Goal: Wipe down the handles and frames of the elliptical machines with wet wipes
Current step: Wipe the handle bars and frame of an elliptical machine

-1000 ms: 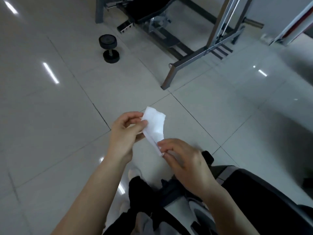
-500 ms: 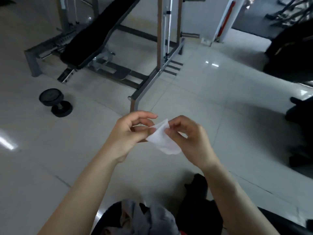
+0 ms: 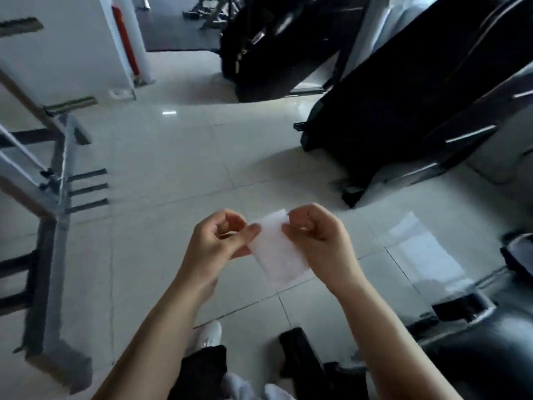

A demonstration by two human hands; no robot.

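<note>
Tiled floor open ahead, left hand and right hand pinching wet wipe edges, elliptical machines right

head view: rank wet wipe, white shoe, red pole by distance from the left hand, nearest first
From the left hand:
1. Wet wipe: pinched in its fingers, stretched across to the right hand.
2. White shoe: on the floor tiles below the hands.
3. Red pole: against the white wall, far upper left.
</note>
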